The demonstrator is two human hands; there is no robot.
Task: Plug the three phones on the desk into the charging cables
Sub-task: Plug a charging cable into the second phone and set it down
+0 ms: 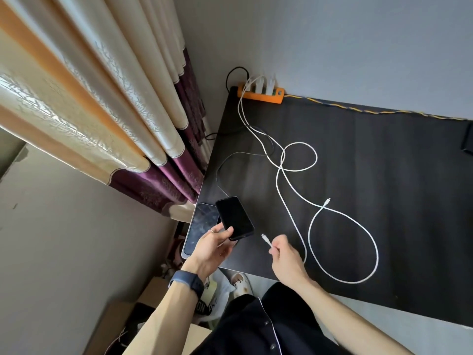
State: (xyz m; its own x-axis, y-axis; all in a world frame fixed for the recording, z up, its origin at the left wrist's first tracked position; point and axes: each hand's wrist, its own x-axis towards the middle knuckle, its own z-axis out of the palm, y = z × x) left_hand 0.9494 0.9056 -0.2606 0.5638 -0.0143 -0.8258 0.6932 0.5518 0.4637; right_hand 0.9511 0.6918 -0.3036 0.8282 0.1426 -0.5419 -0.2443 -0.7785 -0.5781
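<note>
Pinching a white plug near its tip, the right hand is aiming it at the dark phone, which the left hand is gripping by its near end, tilted, seemingly to expose the port. A second phone is lying beneath at the desk edge; a third I cannot find. Farther out, three cables are trailing: two white, one thin grey reaching the phones. At the wall, one orange strip is feeding them.

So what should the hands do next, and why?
Probably bring the white plug, pinched in the right hand, across to the bottom edge of the black phone that the left hand holds. The plug tip already points at it, with a gap between.
</note>
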